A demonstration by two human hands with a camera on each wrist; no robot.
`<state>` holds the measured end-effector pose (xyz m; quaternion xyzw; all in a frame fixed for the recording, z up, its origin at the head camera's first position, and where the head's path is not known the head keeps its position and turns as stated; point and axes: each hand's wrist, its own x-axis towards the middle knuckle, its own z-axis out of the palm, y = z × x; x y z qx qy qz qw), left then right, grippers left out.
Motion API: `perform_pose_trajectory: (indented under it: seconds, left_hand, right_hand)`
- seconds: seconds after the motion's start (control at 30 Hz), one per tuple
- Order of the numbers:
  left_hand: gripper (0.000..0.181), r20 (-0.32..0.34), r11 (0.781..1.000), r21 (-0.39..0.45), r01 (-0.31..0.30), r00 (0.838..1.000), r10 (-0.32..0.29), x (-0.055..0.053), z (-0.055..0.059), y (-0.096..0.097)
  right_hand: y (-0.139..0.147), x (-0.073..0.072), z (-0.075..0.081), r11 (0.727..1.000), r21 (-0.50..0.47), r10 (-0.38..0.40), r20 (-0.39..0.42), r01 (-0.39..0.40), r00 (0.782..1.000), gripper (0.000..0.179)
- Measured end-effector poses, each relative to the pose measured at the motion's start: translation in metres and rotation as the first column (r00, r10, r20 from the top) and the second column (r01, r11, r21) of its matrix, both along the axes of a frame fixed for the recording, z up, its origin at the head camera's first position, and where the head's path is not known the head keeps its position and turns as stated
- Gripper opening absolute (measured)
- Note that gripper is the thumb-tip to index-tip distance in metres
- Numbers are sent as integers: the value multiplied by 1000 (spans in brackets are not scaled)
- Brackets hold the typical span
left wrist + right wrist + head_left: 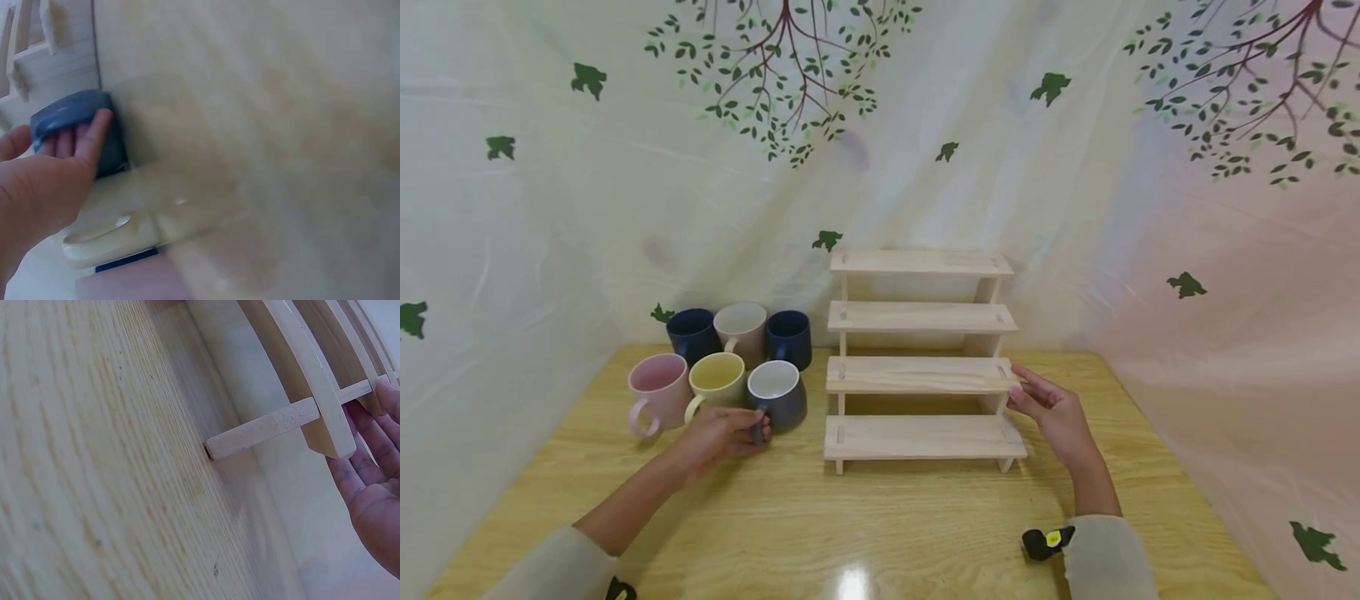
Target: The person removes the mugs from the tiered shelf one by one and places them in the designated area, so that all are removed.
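Note:
My left hand (724, 435) holds the handle of a grey mug (788, 407) with a white inside, at the front right of a group of mugs. In the left wrist view the fingers go through the handle of this mug (117, 140), which looks blue-grey there. A pale wooden tiered shelf (917, 377) stands upright right of the mugs. At its right side my right hand (1063, 421) grips the end of the second board from the bottom. The right wrist view shows the thumb and fingers of that hand (378, 481) around the shelf's side.
Beside the grey mug are a yellow mug (717, 385) and a pink mug (664, 396). Behind stand a navy mug (692, 337), a light beige mug (745, 337) and another navy mug (790, 346). A printed curtain (925, 200) hangs behind the wooden table (880, 525).

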<state>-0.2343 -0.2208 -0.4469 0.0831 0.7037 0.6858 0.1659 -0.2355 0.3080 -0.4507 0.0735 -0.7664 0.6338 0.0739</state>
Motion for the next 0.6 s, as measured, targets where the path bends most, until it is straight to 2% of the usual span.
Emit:
perform_pose_trajectory:
  seconds: [0.07,0.1,0.2,0.27,0.37,0.4,0.47,0.53,0.6]
  left_hand:
    - [36,-72,994,-109,-17,997,9,2,4,-4]
    - [35,-112,984,-174,-35,994,16,2,8,-6]
    - [30,-233,924,-365,-111,972,25,3,19,-10]
    - [28,-286,880,-448,-159,958,28,3,28,-10]
    - [28,-366,819,-529,-223,930,17,4,40,-7]
    - [28,-405,798,-548,-250,914,9,4,44,-5]
    - [30,-489,753,-578,-315,872,-11,6,51,0]
    - [28,-564,726,-586,-360,824,-47,6,57,7]
    - [26,-628,709,-582,-399,775,-79,7,62,13]
  right_hand:
    - [-1,0,-1,1000,-3,3,7,-3,1000,55]
    - [-1,0,-1,1000,-3,5,9,-5,1000,55]
    - [-1,-1,-1,1000,-4,9,7,-9,1000,55]
    - [-1,-1,-1,1000,9,4,5,-4,1000,55]
    - [1,0,1,999,49,-4,2,4,1000,54]
    - [2,0,2,998,68,-6,-4,6,1000,54]
    - [3,0,5,994,106,-14,-20,16,1000,53]
    - [3,1,8,989,140,-35,-46,41,998,51]
    - [2,0,11,981,174,-76,-77,89,994,50]
